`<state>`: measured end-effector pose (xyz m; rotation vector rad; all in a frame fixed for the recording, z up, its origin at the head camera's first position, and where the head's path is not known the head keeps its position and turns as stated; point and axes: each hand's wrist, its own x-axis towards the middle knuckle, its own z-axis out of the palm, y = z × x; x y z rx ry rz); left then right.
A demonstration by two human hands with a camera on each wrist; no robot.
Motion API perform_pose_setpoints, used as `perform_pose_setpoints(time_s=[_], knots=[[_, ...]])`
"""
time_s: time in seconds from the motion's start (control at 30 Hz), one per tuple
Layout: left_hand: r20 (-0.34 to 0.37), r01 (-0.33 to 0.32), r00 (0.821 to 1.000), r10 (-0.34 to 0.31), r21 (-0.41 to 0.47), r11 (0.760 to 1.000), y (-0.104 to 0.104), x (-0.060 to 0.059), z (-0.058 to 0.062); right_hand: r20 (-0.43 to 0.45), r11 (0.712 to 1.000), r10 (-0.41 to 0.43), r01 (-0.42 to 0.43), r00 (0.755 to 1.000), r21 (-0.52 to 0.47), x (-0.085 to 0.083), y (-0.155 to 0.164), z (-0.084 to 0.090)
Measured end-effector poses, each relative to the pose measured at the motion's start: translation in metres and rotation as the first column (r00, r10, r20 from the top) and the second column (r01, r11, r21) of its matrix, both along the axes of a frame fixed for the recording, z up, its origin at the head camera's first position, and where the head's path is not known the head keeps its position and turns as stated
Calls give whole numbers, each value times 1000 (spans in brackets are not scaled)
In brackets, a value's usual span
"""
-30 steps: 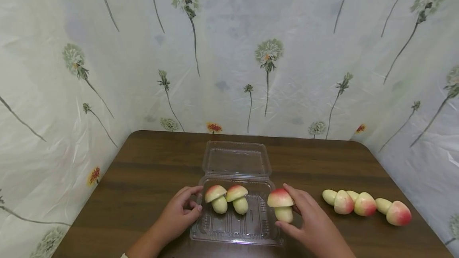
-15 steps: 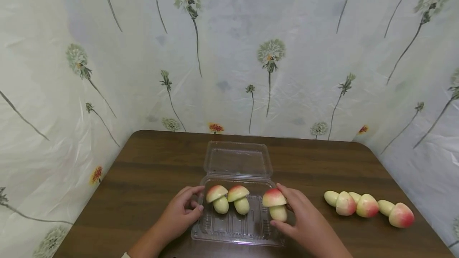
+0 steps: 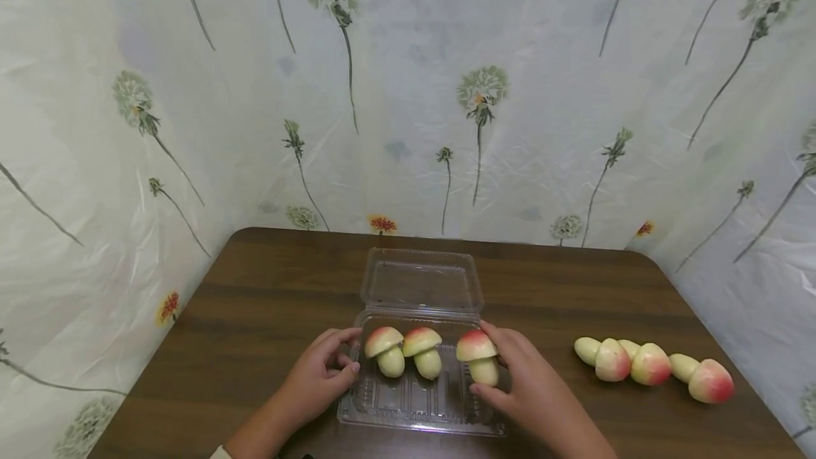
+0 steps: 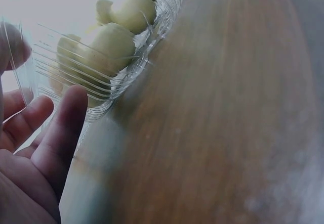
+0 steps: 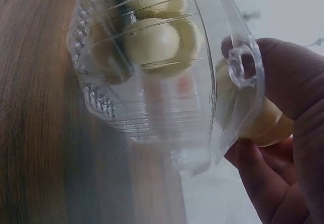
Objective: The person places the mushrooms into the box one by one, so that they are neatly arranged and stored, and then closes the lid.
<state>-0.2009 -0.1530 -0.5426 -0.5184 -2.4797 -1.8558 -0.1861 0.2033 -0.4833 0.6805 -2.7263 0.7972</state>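
Note:
My right hand (image 3: 532, 392) holds a mushroom-shaped piece (image 3: 477, 349) with a red-tinged cap and pale stem, over the right part of a clear plastic clamshell container (image 3: 421, 425). In the right wrist view this mushroom (image 5: 263, 125) shows behind the container's rim, between thumb and fingers. Two similar mushrooms, one at the left (image 3: 385, 354) and one beside it (image 3: 423, 353), lie inside the container, caps toward the back. My left hand (image 3: 321, 377) grips the container's left edge; its thumb (image 4: 63, 125) lies against the ribbed wall in the left wrist view.
The container's lid (image 3: 422, 282) lies open toward the back of the brown wooden table (image 3: 274, 289). Three more mushrooms lie in a row at the right, the outermost (image 3: 709, 381) near the table's side edge. A flower-patterned sheet (image 3: 395, 91) hangs behind and at both sides.
My right hand has moved left with its mushroom, from the container's right edge to over its inside. The left hand stays at the container's left edge.

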Motion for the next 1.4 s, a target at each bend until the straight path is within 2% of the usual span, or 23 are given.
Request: perform_pose_setpoints(time_s=[0.27, 0.57, 1.4], knots=[[-6, 1, 1000, -1, -6, 1000, -1, 0, -1, 22, 999, -15, 15, 1000, 31, -4, -5, -1], [41, -4, 999, 4, -6, 1000, -1, 0, 2, 62, 998, -34, 31, 998, 54, -11, -10, -4], [15, 3, 1000, -3, 3, 1000, -2, 0, 1, 108, 996, 5, -15, 994, 87, -22, -20, -4]])
